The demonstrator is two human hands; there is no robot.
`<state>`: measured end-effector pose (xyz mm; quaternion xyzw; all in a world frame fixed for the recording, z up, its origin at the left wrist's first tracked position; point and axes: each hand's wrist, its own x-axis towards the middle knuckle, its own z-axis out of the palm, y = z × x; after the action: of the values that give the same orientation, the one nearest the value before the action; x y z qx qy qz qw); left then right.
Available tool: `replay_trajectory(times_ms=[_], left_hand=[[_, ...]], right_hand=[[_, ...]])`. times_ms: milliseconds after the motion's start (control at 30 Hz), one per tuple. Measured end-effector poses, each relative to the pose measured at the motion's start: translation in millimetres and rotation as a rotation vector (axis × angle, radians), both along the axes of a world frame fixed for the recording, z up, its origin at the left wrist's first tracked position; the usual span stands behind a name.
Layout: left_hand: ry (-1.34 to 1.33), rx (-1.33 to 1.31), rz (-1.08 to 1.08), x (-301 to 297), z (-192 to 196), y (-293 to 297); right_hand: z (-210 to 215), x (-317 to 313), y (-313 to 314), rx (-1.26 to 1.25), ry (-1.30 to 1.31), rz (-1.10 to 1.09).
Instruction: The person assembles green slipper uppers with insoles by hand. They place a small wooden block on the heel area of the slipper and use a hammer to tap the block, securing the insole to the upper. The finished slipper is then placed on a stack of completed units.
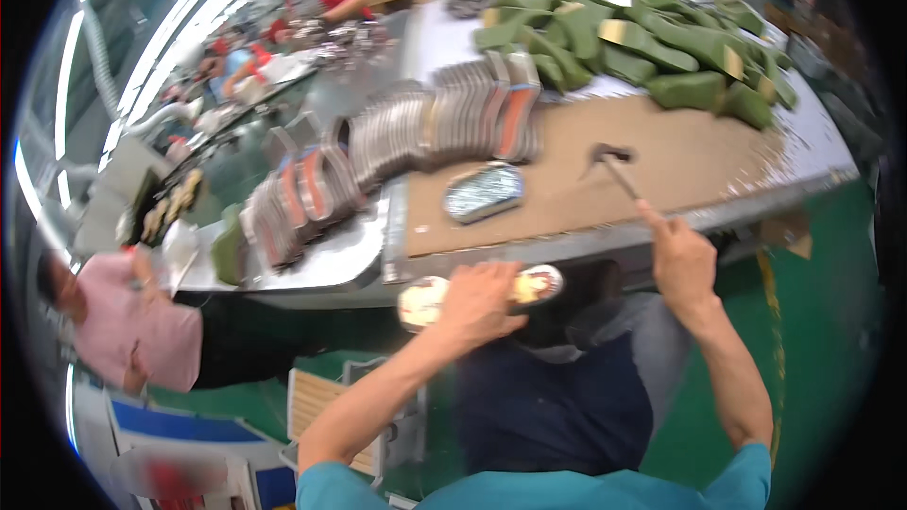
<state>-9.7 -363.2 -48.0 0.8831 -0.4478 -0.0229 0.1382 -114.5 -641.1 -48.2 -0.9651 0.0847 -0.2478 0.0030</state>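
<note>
Observing remotely, I find my left hand clasping a sole-shaped piece near the front edge of the desk, my right hand closed round a hammer.

Workbench topped with brown board; green shoe-shaped forms heaped, curved grey pieces in row, glittery oblong piece.

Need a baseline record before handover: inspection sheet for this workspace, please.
Surface: brown board on the bench, pale scraps toward its right end.
Job's things: hammer, head blurred, contact with board unclear; pale sole-like piece, middle covered.
Clutter: heap of green foot-shaped forms; curved row of greyish pieces; shallow container of shiny bits.
Grippers: left hand over the pale piece, right hand around the hammer handle.
Cables: nothing seen.
Surroundings: green floor; person in pink at left.
</note>
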Motion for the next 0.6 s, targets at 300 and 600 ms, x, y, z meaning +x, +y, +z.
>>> replay_trajectory(times_ms=[300,600], left_hand=[[0.68,-0.777,0.47,14,71,88],[0.111,-1.476,1.064,66,89,322]], right_hand=[[-75,31,-47,0.011,0.06,-0.08],[-88,35,-54,0.009,-0.006,-0.076]])
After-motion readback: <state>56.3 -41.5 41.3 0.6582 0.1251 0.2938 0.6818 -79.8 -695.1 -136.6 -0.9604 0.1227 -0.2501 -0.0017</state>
